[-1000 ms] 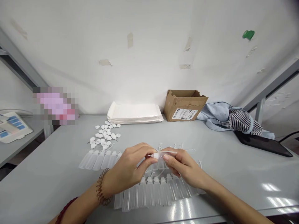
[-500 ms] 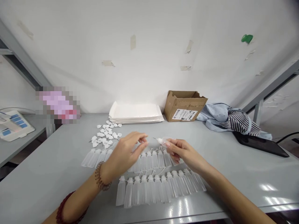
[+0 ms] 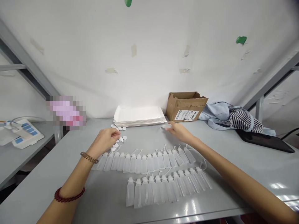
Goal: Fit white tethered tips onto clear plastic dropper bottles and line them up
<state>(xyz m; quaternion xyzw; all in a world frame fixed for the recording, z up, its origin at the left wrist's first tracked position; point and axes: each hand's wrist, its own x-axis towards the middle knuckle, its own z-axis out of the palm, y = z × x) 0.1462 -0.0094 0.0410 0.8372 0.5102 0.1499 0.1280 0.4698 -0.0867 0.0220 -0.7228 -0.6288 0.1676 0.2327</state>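
Note:
Two rows of small translucent plastic bottles (image 3: 149,161) lie side by side on the grey table (image 3: 233,161). My left hand (image 3: 106,139) reaches over a scatter of small white caps (image 3: 118,139), its fingers curled and pinched among them. My right hand (image 3: 178,131) is stretched far forward toward the back of the table and pinches a small translucent bottle (image 3: 166,127) with a thin tip. What the left fingers hold is hidden.
A stack of white padded sheets (image 3: 139,115) lies at the back, with an open cardboard box (image 3: 186,105) to its right. Bunched blue and striped cloth (image 3: 231,117) and a dark flat tablet (image 3: 263,140) sit at the right. A white device (image 3: 22,134) rests on the left side table.
Both hands parted from the centre, where they held one bottle together. The left hand went to the caps; the right carried the bottle forward. The view tilted up.

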